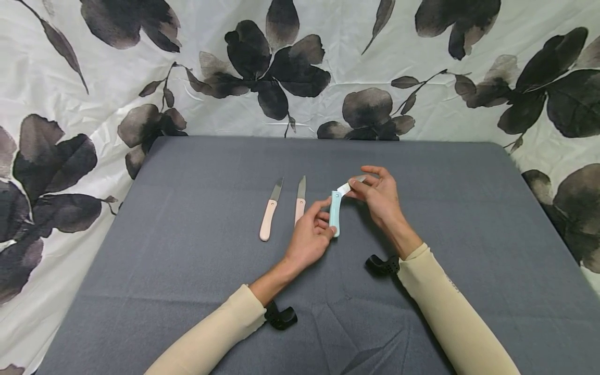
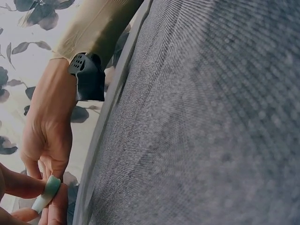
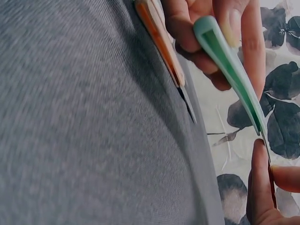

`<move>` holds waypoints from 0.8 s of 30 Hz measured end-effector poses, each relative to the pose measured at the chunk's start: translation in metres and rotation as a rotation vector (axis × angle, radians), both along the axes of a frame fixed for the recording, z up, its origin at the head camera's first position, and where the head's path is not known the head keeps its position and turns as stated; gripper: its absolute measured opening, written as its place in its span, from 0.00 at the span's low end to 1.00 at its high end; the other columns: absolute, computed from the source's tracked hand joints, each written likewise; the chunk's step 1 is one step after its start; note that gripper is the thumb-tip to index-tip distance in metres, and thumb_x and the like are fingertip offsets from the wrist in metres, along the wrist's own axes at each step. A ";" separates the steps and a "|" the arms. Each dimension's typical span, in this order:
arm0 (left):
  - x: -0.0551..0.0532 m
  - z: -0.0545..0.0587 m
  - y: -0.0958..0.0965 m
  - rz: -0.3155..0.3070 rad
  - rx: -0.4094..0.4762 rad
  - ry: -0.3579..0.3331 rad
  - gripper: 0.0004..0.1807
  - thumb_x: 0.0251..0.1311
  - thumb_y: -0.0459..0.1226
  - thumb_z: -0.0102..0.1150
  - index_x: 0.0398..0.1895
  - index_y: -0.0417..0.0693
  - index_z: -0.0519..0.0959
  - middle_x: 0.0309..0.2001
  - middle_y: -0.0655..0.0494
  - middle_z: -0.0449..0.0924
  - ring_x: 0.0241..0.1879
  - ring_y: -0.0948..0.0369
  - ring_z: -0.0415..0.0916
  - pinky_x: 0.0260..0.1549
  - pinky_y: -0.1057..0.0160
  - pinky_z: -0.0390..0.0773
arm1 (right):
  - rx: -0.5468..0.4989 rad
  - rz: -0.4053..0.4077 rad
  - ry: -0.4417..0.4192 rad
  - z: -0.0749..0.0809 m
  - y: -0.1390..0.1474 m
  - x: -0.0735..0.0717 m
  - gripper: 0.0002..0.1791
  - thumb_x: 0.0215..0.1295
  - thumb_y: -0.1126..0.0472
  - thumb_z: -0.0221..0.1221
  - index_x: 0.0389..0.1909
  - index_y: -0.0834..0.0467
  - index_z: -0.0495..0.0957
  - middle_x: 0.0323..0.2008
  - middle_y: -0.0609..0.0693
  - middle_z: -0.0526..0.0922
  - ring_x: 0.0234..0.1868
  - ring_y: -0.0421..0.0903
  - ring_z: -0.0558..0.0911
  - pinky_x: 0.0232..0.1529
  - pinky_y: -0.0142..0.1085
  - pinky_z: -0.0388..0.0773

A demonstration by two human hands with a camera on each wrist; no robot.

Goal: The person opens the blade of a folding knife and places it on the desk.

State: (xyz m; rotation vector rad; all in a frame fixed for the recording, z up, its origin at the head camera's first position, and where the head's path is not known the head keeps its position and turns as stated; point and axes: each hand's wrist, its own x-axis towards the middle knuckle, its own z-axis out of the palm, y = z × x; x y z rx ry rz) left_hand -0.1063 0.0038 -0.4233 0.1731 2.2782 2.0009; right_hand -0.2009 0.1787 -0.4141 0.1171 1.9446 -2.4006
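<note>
A folding knife with a light blue-green handle [image 1: 335,213] is held above the table between both hands. My left hand [image 1: 310,235] grips the handle between thumb and fingers. My right hand [image 1: 378,197] pinches the blade [image 1: 344,188], which stands partly unfolded at an angle to the handle. In the right wrist view, the slot along the handle [image 3: 229,70] faces the camera. Two pink-handled folding knives lie to the left with their blades out: one [image 1: 267,221] fully visible, the other [image 1: 300,204] partly covered by my left hand.
The table [image 1: 187,260] wears a grey cloth with creases near its front. Behind it hangs a white curtain [image 1: 211,114] with dark flower prints. A black camera mount is on each wrist, left [image 1: 281,316] and right [image 1: 382,264], close above the cloth.
</note>
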 end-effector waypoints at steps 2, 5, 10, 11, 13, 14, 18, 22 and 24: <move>0.000 0.001 0.000 -0.001 -0.002 -0.001 0.35 0.65 0.23 0.60 0.75 0.45 0.69 0.50 0.39 0.80 0.35 0.64 0.76 0.34 0.74 0.77 | -0.005 -0.019 -0.003 0.000 -0.001 -0.001 0.23 0.67 0.78 0.60 0.58 0.63 0.64 0.31 0.48 0.87 0.27 0.40 0.88 0.35 0.31 0.88; -0.001 0.001 0.000 -0.002 0.001 0.004 0.35 0.65 0.23 0.59 0.75 0.44 0.69 0.50 0.38 0.80 0.35 0.64 0.76 0.34 0.74 0.77 | -0.006 -0.051 -0.017 0.001 -0.004 -0.002 0.21 0.67 0.78 0.60 0.55 0.61 0.64 0.29 0.46 0.87 0.27 0.39 0.88 0.34 0.30 0.87; -0.003 0.002 0.001 -0.001 0.013 0.012 0.34 0.64 0.22 0.59 0.75 0.44 0.70 0.49 0.37 0.80 0.35 0.64 0.76 0.34 0.73 0.77 | -0.023 -0.112 -0.048 0.003 -0.007 -0.004 0.20 0.66 0.77 0.62 0.51 0.61 0.65 0.27 0.46 0.88 0.27 0.38 0.89 0.33 0.29 0.87; -0.003 0.002 0.001 -0.002 0.014 0.010 0.34 0.64 0.22 0.60 0.75 0.44 0.70 0.49 0.38 0.80 0.35 0.64 0.76 0.34 0.73 0.77 | -0.032 -0.125 -0.054 0.004 -0.008 -0.005 0.20 0.66 0.77 0.63 0.50 0.61 0.65 0.27 0.46 0.88 0.27 0.39 0.89 0.33 0.29 0.87; -0.003 0.003 0.001 -0.004 0.013 0.005 0.34 0.64 0.23 0.60 0.75 0.45 0.70 0.49 0.38 0.80 0.35 0.64 0.76 0.34 0.73 0.77 | -0.053 -0.149 -0.065 0.004 -0.009 -0.005 0.20 0.65 0.78 0.64 0.49 0.61 0.65 0.26 0.47 0.88 0.27 0.39 0.89 0.32 0.30 0.87; -0.003 0.003 0.001 -0.006 0.012 0.002 0.34 0.65 0.23 0.60 0.75 0.45 0.70 0.49 0.38 0.80 0.35 0.64 0.76 0.34 0.73 0.77 | -0.068 -0.158 -0.070 0.004 -0.009 -0.006 0.20 0.64 0.78 0.64 0.47 0.60 0.65 0.26 0.47 0.88 0.27 0.39 0.89 0.32 0.30 0.87; -0.004 0.004 0.001 -0.009 0.006 -0.011 0.35 0.65 0.23 0.59 0.76 0.46 0.69 0.50 0.39 0.80 0.35 0.65 0.76 0.34 0.73 0.77 | -0.105 -0.176 -0.073 0.005 -0.011 -0.006 0.20 0.63 0.78 0.65 0.45 0.60 0.66 0.26 0.48 0.89 0.28 0.40 0.90 0.34 0.31 0.87; -0.004 0.004 0.000 -0.015 0.011 -0.008 0.34 0.65 0.23 0.59 0.76 0.45 0.69 0.49 0.39 0.80 0.34 0.65 0.76 0.34 0.72 0.78 | -0.124 -0.183 -0.062 0.005 -0.012 -0.007 0.19 0.62 0.79 0.65 0.44 0.61 0.67 0.27 0.49 0.90 0.30 0.41 0.91 0.35 0.32 0.88; -0.005 0.004 -0.001 -0.019 0.021 0.000 0.34 0.65 0.22 0.59 0.75 0.44 0.69 0.49 0.38 0.80 0.34 0.65 0.76 0.34 0.72 0.78 | -0.117 -0.183 -0.055 0.005 -0.013 -0.008 0.19 0.62 0.79 0.65 0.44 0.61 0.67 0.27 0.49 0.90 0.30 0.41 0.91 0.35 0.32 0.88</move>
